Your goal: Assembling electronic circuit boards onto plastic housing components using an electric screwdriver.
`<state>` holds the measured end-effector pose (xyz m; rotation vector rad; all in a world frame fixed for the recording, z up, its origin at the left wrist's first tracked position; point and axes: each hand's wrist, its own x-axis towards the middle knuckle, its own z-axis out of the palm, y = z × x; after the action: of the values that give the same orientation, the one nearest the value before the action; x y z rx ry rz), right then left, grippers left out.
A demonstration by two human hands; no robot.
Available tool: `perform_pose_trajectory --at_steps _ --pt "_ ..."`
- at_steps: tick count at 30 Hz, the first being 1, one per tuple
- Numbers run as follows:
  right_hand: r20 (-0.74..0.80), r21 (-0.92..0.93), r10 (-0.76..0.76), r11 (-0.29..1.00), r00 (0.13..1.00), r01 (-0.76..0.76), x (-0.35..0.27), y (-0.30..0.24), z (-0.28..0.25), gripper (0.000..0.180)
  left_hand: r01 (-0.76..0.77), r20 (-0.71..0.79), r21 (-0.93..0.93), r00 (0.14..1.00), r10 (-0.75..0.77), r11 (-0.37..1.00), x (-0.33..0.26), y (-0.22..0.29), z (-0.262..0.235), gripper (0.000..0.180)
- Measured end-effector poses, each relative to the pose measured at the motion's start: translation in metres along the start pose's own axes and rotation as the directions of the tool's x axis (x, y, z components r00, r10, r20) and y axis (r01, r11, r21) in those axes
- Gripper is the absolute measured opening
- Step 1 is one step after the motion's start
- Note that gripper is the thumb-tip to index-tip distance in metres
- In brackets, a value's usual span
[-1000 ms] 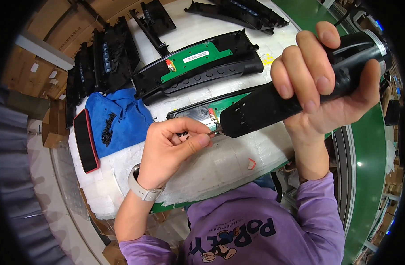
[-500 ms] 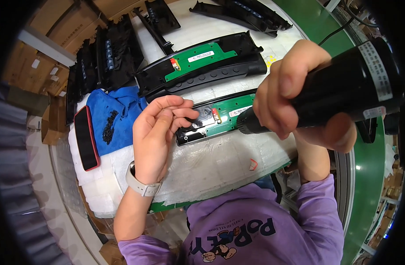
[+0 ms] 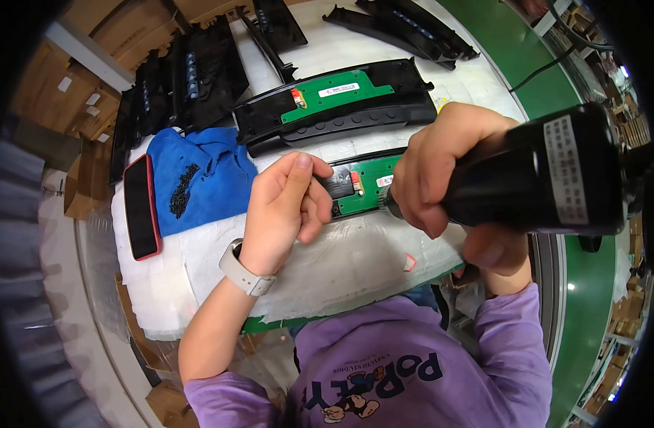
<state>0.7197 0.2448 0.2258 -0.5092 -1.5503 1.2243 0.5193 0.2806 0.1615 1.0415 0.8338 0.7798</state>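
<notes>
My right hand is wrapped around a black electric screwdriver, which lies nearly sideways with its nose down at a green circuit board. That board sits in a black plastic panel lying flat on the padded table, partly covered by both hands. Over the panel's left end is my left hand, its fingers curled in and the thumb pressed against the index finger; whatever they pinch, if anything, is too small to make out. On a blue cloth lies a pile of small black screws.
Behind the panel stands a similar black panel with a green board. More black plastic parts are stacked at the far left, others at the back right. A red-edged phone lies left of the cloth. A cable hangs at the right.
My left hand has moved right and its fingers have drawn closer together, thumb against the index finger. The screwdriver in my right hand has tipped lower. The whole view has shifted slightly.
</notes>
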Motion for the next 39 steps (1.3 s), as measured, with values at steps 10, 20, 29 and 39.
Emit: perform_pose_trajectory --at_steps 10,20,29,39 --pt "-0.158 0.008 -0.021 1.000 0.987 0.023 -0.001 0.001 0.008 0.051 0.074 0.096 -0.167 0.994 -0.059 0.983 0.001 0.004 -0.003 0.010" --pt "-0.146 0.436 -0.349 0.817 0.925 0.377 0.005 -0.010 -0.031 0.040 0.055 0.076 -0.281 0.996 -0.035 0.958 -0.005 0.006 0.001 0.012" --pt "-0.220 0.447 -0.362 0.788 0.906 0.424 0.002 -0.010 -0.025 0.040 0.109 0.209 -0.211 0.976 -0.064 0.971 -0.009 0.005 0.005 0.017" --pt "-0.217 0.440 -0.324 0.809 0.921 0.389 -0.001 -0.006 -0.022 0.044 0.031 0.198 -0.098 0.980 -0.011 0.995 -0.010 0.001 0.004 0.017"
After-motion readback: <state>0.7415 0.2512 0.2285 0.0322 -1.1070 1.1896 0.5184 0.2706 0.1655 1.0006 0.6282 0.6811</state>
